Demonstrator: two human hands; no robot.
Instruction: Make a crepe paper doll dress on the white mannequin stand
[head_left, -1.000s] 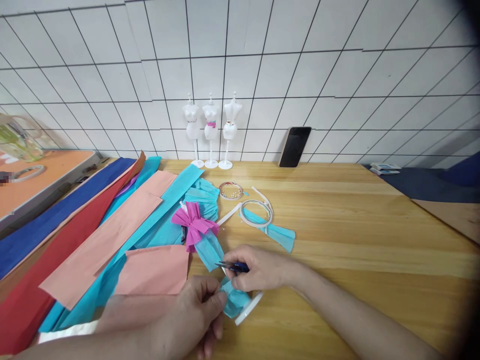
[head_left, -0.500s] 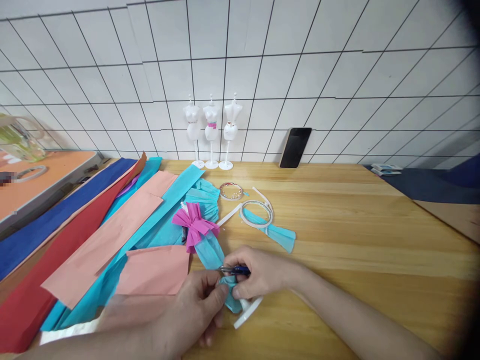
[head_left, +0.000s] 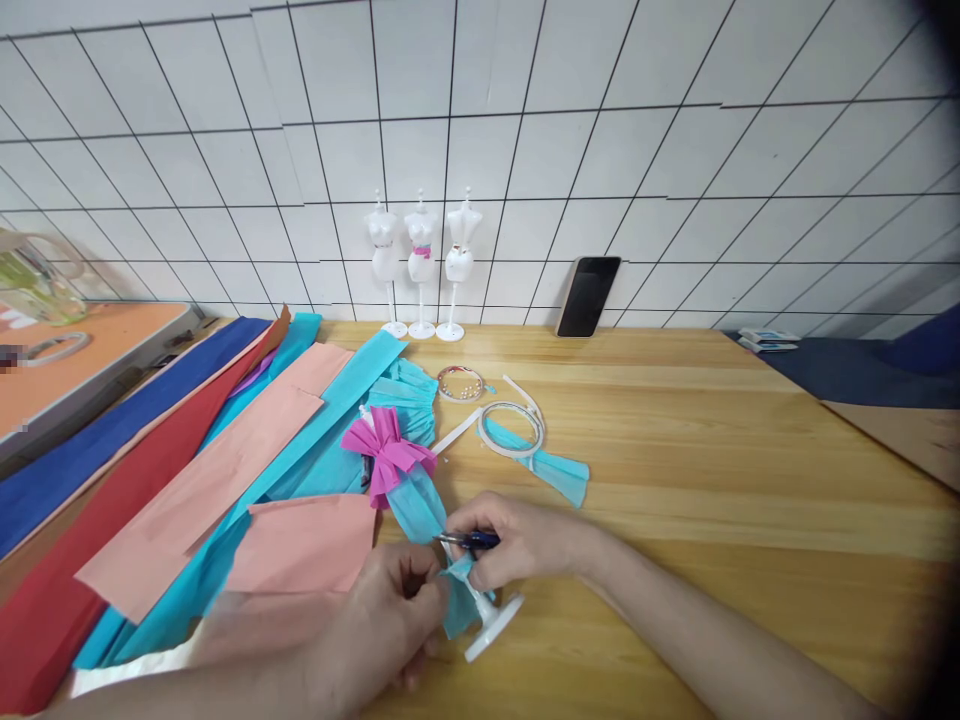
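Observation:
A small white mannequin on a stand point(head_left: 495, 626) lies tilted on the table, dressed in a magenta ruffled bow point(head_left: 388, 455) and a turquoise crepe-paper skirt point(head_left: 414, 508). My left hand point(head_left: 401, 610) is closed, its thumb and finger pinching the lower turquoise paper point(head_left: 457, 607) beside the stand's stem. Just above it, my right hand point(head_left: 510, 540) is wrapped round what look like small scissors point(head_left: 471, 540) with dark blue handles. Their metal tip points left, close to the skirt. Fingers partly hide the handles and the paper's gathered part.
Peach point(head_left: 202, 490), red point(head_left: 135, 540) and blue point(head_left: 135, 430) crepe strips cover the left side. A tape roll point(head_left: 487, 428) lies over a turquoise piece point(head_left: 562, 475), near a beaded ring point(head_left: 460, 384). Three white mannequins point(head_left: 421, 265) and a phone point(head_left: 589, 297) stand by the tiled wall.
The lower turquoise paper has shifted left and down, baring more of the stand's stem. My left hand has moved slightly left; my right hand stays nearly in place with the scissors.

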